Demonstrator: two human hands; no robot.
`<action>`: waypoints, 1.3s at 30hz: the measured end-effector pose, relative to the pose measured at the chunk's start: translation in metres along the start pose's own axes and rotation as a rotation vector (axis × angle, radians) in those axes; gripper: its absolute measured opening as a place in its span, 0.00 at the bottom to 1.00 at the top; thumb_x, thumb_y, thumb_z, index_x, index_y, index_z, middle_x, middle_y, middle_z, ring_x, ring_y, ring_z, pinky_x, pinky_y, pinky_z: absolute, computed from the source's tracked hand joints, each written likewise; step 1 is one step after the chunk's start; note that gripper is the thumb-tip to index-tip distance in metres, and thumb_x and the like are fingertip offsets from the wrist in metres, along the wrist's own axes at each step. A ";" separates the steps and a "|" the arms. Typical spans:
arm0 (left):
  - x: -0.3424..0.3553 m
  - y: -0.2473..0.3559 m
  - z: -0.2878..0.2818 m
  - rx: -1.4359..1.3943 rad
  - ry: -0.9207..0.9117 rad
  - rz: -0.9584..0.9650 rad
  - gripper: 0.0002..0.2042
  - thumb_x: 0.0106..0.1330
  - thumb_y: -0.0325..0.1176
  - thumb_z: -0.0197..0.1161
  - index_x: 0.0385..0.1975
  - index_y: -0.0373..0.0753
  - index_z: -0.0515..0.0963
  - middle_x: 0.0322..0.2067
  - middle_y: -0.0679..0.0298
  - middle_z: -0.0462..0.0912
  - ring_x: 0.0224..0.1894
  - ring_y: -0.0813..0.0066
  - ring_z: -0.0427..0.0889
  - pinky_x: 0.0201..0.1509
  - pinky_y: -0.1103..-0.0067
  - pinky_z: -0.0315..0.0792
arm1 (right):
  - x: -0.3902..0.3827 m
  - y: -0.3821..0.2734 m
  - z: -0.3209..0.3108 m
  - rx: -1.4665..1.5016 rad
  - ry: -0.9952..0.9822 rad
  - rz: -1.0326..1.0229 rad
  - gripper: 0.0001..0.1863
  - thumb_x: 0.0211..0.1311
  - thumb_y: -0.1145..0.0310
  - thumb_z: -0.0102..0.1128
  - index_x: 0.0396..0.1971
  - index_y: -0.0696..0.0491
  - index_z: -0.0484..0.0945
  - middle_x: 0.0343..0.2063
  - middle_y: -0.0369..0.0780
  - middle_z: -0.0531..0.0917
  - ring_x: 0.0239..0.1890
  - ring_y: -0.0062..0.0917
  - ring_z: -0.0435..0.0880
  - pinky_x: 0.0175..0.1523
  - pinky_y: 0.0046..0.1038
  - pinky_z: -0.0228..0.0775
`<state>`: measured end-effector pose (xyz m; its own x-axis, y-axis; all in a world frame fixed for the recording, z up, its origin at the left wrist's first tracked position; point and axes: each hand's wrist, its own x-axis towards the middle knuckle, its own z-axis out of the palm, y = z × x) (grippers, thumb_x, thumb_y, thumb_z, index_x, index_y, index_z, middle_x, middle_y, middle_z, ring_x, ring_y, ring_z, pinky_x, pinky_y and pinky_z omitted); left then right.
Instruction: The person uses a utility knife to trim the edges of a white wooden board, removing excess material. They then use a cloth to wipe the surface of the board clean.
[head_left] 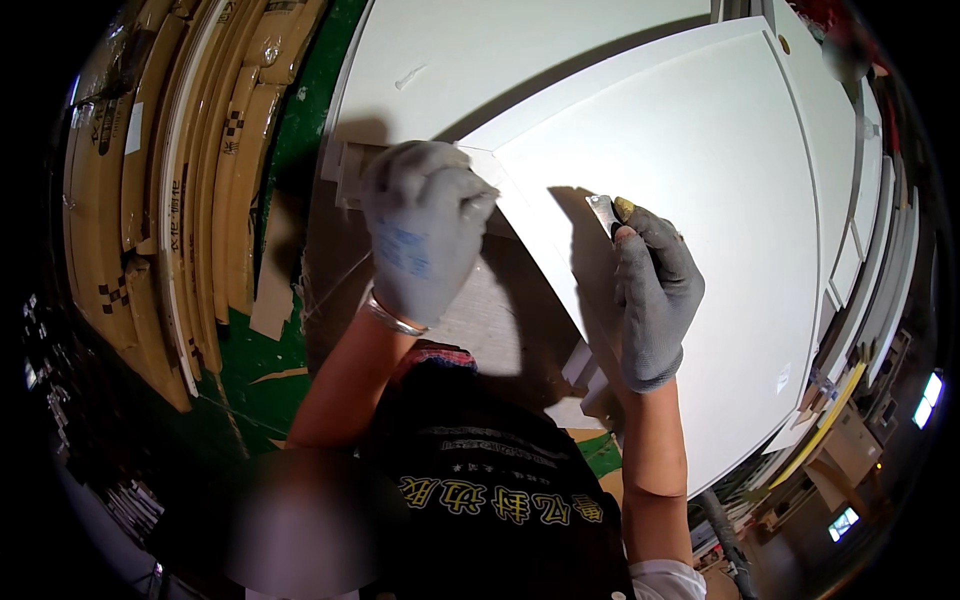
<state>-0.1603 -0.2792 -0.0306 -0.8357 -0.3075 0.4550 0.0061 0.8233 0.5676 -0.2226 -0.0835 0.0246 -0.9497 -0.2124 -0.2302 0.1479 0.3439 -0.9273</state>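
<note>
A large white panel (720, 200) lies flat in front of me, one corner pointing toward my body. My left hand (425, 225), in a grey knit glove, rests on that corner with fingers curled over the edge. My right hand (652, 290), in a darker grey glove, grips a small metal scraper blade (603, 212) and presses it onto the panel's face near its left edge. A metal bracelet sits on my left wrist.
More white panels (480, 50) lie beneath and behind the top one. Curved wooden trim pieces wrapped in plastic (190, 180) are stacked at the left on a green floor (300, 130). Cardboard scraps lie below the panels. Machinery and lit screens (850, 460) sit at the right.
</note>
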 end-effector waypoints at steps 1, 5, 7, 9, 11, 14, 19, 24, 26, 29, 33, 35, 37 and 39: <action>-0.002 -0.007 0.001 -0.028 0.021 -0.023 0.11 0.47 0.28 0.71 0.25 0.42 0.74 0.40 0.65 0.75 0.46 0.62 0.72 0.50 0.69 0.65 | -0.001 -0.002 0.000 0.007 0.004 0.017 0.09 0.62 0.74 0.59 0.41 0.59 0.82 0.36 0.40 0.82 0.39 0.20 0.78 0.47 0.22 0.69; 0.000 -0.008 -0.008 -0.067 0.066 -0.056 0.09 0.50 0.26 0.69 0.27 0.40 0.74 0.38 0.63 0.76 0.44 0.62 0.73 0.49 0.69 0.66 | 0.002 -0.002 0.001 -0.064 -0.023 -0.046 0.09 0.61 0.75 0.59 0.40 0.60 0.82 0.35 0.40 0.82 0.38 0.21 0.78 0.45 0.22 0.70; 0.004 -0.011 -0.012 -0.013 0.081 -0.176 0.08 0.52 0.25 0.68 0.27 0.39 0.74 0.37 0.62 0.76 0.43 0.61 0.73 0.48 0.70 0.67 | 0.003 -0.002 0.001 -0.075 -0.028 -0.061 0.09 0.61 0.76 0.59 0.40 0.60 0.82 0.34 0.41 0.82 0.37 0.21 0.78 0.45 0.23 0.70; 0.002 -0.019 -0.011 -0.048 0.114 -0.182 0.07 0.53 0.25 0.67 0.28 0.38 0.74 0.36 0.61 0.77 0.42 0.60 0.73 0.46 0.70 0.67 | 0.002 -0.003 0.000 -0.069 -0.035 -0.035 0.09 0.60 0.76 0.59 0.40 0.60 0.82 0.34 0.41 0.82 0.37 0.22 0.78 0.45 0.23 0.70; 0.004 -0.030 -0.010 -0.063 0.150 -0.169 0.06 0.56 0.26 0.65 0.28 0.37 0.74 0.35 0.60 0.77 0.40 0.60 0.74 0.45 0.70 0.68 | 0.004 -0.003 0.000 -0.095 -0.036 -0.092 0.09 0.60 0.76 0.58 0.39 0.60 0.81 0.34 0.41 0.82 0.37 0.22 0.78 0.45 0.23 0.70; 0.014 -0.063 -0.008 0.002 0.229 -0.111 0.04 0.62 0.28 0.61 0.27 0.36 0.74 0.32 0.58 0.78 0.38 0.62 0.75 0.43 0.70 0.69 | 0.004 -0.004 0.003 -0.125 -0.034 -0.115 0.08 0.60 0.77 0.58 0.38 0.61 0.81 0.34 0.41 0.82 0.37 0.22 0.78 0.45 0.24 0.70; 0.016 -0.122 -0.047 0.053 0.228 -0.414 0.09 0.70 0.28 0.51 0.27 0.36 0.75 0.30 0.59 0.78 0.35 0.70 0.76 0.36 0.72 0.71 | 0.000 -0.002 0.002 -0.137 -0.042 -0.048 0.10 0.63 0.78 0.56 0.42 0.61 0.81 0.34 0.36 0.80 0.28 0.10 0.68 0.33 0.14 0.61; -0.039 -0.177 -0.096 -0.017 0.370 -0.533 0.14 0.66 0.24 0.54 0.51 0.33 0.71 0.48 0.54 0.76 0.52 0.67 0.77 0.54 0.72 0.76 | 0.002 0.011 -0.001 -0.123 -0.022 -0.142 0.10 0.63 0.76 0.57 0.43 0.61 0.81 0.32 0.35 0.79 0.24 0.09 0.67 0.29 0.13 0.59; -0.071 -0.195 -0.112 0.315 0.342 -0.319 0.21 0.64 0.23 0.53 0.59 0.32 0.66 0.56 0.48 0.68 0.48 0.59 0.79 0.51 0.69 0.74 | 0.002 0.007 -0.003 -0.099 -0.020 -0.090 0.10 0.64 0.75 0.57 0.43 0.60 0.80 0.31 0.36 0.80 0.28 0.12 0.71 0.33 0.16 0.64; -0.174 -0.259 -0.152 0.621 -0.940 -0.581 0.32 0.61 0.30 0.57 0.67 0.39 0.55 0.54 0.42 0.73 0.55 0.50 0.75 0.60 0.64 0.69 | -0.008 -0.010 -0.012 0.104 -0.003 0.083 0.12 0.66 0.72 0.56 0.46 0.59 0.79 0.29 0.35 0.79 0.26 0.11 0.70 0.31 0.15 0.64; -0.260 -0.303 -0.230 0.322 -0.872 -1.007 0.29 0.57 0.36 0.62 0.62 0.46 0.68 0.49 0.44 0.78 0.55 0.49 0.75 0.61 0.64 0.68 | -0.045 -0.015 -0.038 0.147 0.124 0.107 0.17 0.66 0.67 0.58 0.51 0.59 0.76 0.27 0.32 0.77 0.22 0.08 0.66 0.25 0.12 0.58; -0.276 -0.297 -0.236 0.549 -0.449 -0.865 0.29 0.57 0.34 0.63 0.62 0.47 0.68 0.54 0.45 0.74 0.58 0.50 0.73 0.63 0.67 0.66 | -0.074 0.008 -0.052 0.081 0.203 0.027 0.22 0.62 0.64 0.63 0.53 0.60 0.74 0.35 0.36 0.78 0.32 0.16 0.72 0.38 0.17 0.68; -0.268 -0.262 -0.225 0.735 -0.238 -0.540 0.27 0.58 0.33 0.62 0.60 0.46 0.69 0.56 0.47 0.73 0.59 0.52 0.72 0.63 0.70 0.65 | -0.103 0.012 -0.055 0.052 0.225 0.007 0.24 0.61 0.67 0.63 0.54 0.61 0.73 0.31 0.33 0.72 0.29 0.14 0.65 0.35 0.16 0.59; -0.252 -0.261 -0.216 0.517 -0.171 -0.478 0.21 0.59 0.29 0.61 0.54 0.42 0.73 0.55 0.48 0.74 0.59 0.53 0.72 0.56 0.68 0.69 | -0.136 0.025 -0.057 -0.006 0.249 -0.015 0.23 0.61 0.68 0.62 0.55 0.61 0.72 0.22 0.27 0.65 0.21 0.08 0.58 0.25 0.12 0.50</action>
<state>0.1676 -0.5194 -0.1451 -0.7564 -0.6464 0.1003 -0.6069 0.7507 0.2612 -0.1058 0.0058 0.0494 -0.9906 0.0146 -0.1360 0.1326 0.3481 -0.9280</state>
